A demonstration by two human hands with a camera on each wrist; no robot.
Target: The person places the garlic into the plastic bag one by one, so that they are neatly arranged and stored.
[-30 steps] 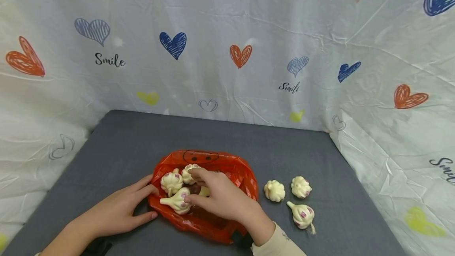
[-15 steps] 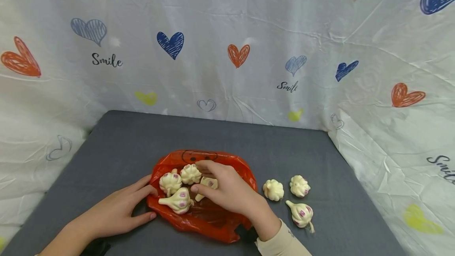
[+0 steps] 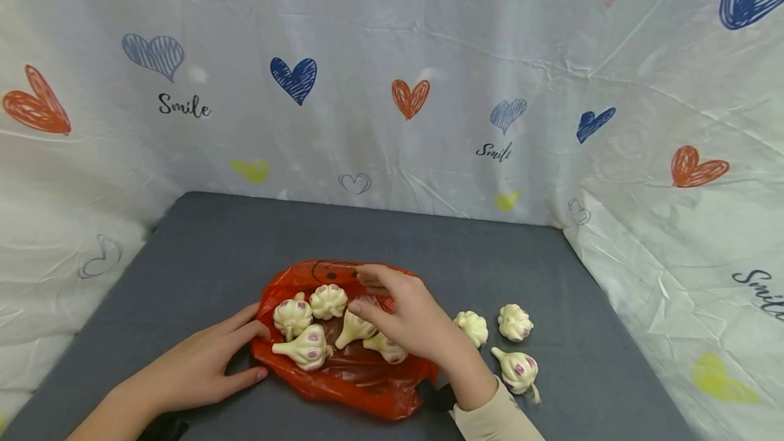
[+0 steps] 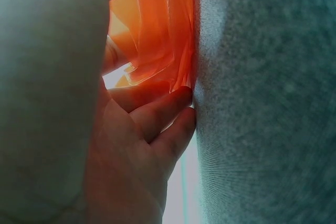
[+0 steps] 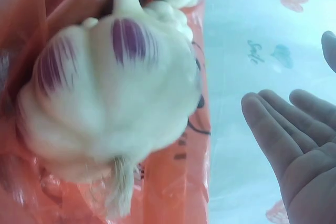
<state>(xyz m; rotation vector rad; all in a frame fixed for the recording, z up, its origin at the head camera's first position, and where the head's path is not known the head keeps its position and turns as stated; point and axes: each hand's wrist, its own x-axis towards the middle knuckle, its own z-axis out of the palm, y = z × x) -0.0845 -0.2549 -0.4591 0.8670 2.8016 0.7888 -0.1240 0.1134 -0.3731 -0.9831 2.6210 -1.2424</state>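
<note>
In the head view, a crumpled red plastic bag (image 3: 367,393) lies wide open with several garlic bulbs (image 3: 308,348) inside. My left hand (image 3: 202,363) holds its left rim, one finger hooked over the edge and the thumb outside. The left wrist view shows fingers of that hand (image 4: 142,135) against the orange-looking plastic (image 4: 157,30). Above the bag's right half, my right hand (image 3: 413,315) hovers with fingers extended, holding nothing. In the right wrist view that hand (image 5: 302,150) is apart from a large garlic bulb (image 5: 110,93) on the plastic.
Right of the bag, three garlic bulbs lie on the dark grey table (image 3: 275,230): one partly behind my right forearm (image 3: 471,327), one farther back (image 3: 515,322) and one nearer (image 3: 518,369). A white curtain (image 3: 367,26) with printed hearts surrounds the table.
My right hand has moved up and right from over the bulbs, uncovering one near the bag's middle and another to its right. My left hand has stayed at the rim.
</note>
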